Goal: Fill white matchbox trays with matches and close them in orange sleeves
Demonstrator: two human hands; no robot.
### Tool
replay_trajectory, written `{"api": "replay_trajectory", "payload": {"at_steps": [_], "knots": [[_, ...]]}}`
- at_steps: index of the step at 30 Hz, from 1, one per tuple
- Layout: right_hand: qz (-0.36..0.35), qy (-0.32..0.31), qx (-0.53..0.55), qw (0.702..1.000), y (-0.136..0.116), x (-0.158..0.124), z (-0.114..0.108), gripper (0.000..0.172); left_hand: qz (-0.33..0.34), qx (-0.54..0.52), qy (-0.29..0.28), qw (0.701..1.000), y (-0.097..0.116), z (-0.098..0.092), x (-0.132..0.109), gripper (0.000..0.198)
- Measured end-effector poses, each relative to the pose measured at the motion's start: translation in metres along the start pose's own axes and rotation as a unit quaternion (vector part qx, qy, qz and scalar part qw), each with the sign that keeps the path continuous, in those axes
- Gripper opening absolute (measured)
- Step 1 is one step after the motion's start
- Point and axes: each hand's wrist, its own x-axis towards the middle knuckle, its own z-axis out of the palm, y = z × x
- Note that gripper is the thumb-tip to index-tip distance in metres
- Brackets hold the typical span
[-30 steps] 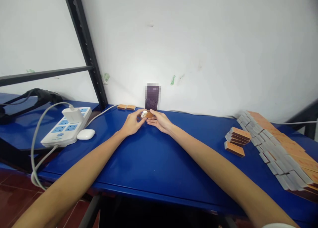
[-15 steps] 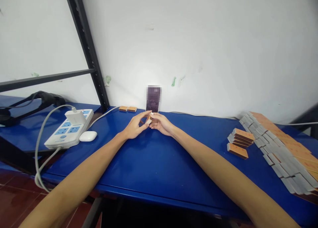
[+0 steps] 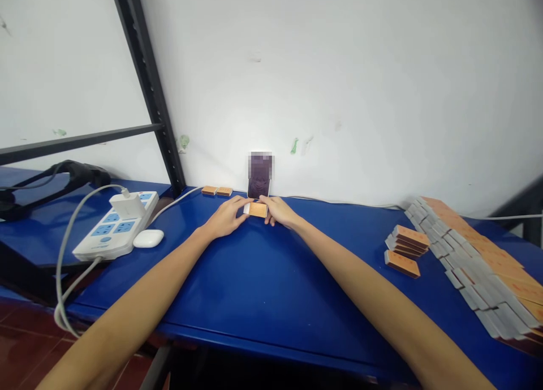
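Note:
An orange matchbox-like box [image 3: 257, 210] with a pale left end is held level between my two hands, just in front of the phone [image 3: 259, 178] that leans on the wall. My left hand [image 3: 228, 216] grips its pale left end with thumb and fingers. On its right end, the fingers of my right hand [image 3: 279, 211] are closed around it. Two similar boxes [image 3: 216, 191] lie side by side near the wall, left of the phone. A small stack of boxes [image 3: 409, 240] stands on the right, one single box [image 3: 402, 264] in front of it.
Many boxes [image 3: 479, 265] stand in long rows at the right of the blue table [image 3: 263, 305]. On the left are a power strip [image 3: 123, 226] with a plugged charger, a white earbud case [image 3: 148, 238], cables and a black rack post [image 3: 148, 84].
The box between my hands has turned from a tilted pose to level, its orange face now showing. My hands have shifted slightly, and the view has moved a little.

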Motion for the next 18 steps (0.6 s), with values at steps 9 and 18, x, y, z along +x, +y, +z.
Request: {"api": "replay_trajectory", "payload": {"at_steps": [9, 18], "knots": [[-0.139, -0.001, -0.256, 0.957, 0.000, 0.002, -0.019, 0.035, -0.055, 0.005, -0.058, 0.997, -0.035, -0.018, 0.015, 0.039], [-0.086, 0.003, -0.389, 0.917, 0.001, 0.006, -0.008, 0.031, -0.097, -0.057, -0.047, 0.993, -0.043, -0.009, 0.014, 0.040]]}}
